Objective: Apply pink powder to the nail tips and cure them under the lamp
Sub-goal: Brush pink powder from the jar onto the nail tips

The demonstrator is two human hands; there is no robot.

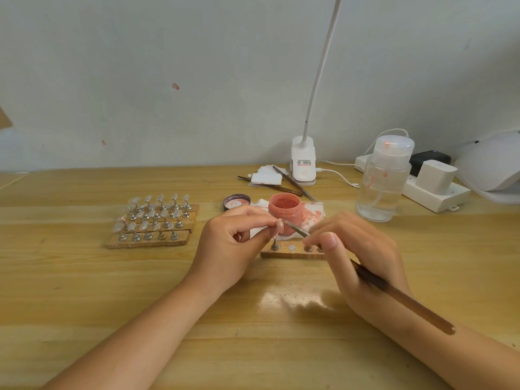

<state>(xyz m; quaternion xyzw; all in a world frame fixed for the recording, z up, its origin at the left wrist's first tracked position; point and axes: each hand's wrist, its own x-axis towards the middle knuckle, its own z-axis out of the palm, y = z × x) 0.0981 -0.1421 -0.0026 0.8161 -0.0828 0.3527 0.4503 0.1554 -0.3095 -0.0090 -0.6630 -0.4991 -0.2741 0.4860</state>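
Pink nail tip (279, 226) pinched in left hand (235, 243), right hand (357, 249) gripping brush (394, 294) against it, powder jar (284, 211) just behind.

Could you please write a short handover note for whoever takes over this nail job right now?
Left hand pinches a pink-coated nail tip on its stand.
Right hand grips the brush, bristles at that tip.
Open powder jar sits just behind; its lid lies to its left.
The tips on the rack mostly look clear.
Left: powder those, then cure under the lamp.
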